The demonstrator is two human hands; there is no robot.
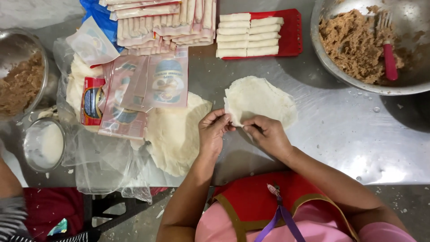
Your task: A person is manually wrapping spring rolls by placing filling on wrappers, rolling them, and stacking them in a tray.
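1. The left hand point(214, 131) and the right hand point(268, 134) meet at the near edge of a thin, round, pale pastry wrapper point(262, 99) lying flat on the steel table point(340, 130). Both hands pinch that edge, thumb against fingers; the fingertips cover the exact spot, so whether one sheet or several is lifted cannot be told.
2. Just left of the left hand lies a stack of pale round wrappers point(174, 134), its far part hidden under clear printed plastic packets point(143, 89).
3. Beyond the wrapper, a red plastic board point(291, 31) holds two columns of pale rolled-up wrappers point(248, 36); more rolls point(165, 20) are piled to its left, cut off by the top edge.
4. At top right, a big steel bowl point(331, 67) of brown minced filling point(354, 45) is cropped by the frame; a pink-handled fork point(389, 54) stands in it.
5. At far left, a second steel bowl point(9, 49) of filling is half out of view, and a small steel bowl of white paste point(44, 144) sits near it.
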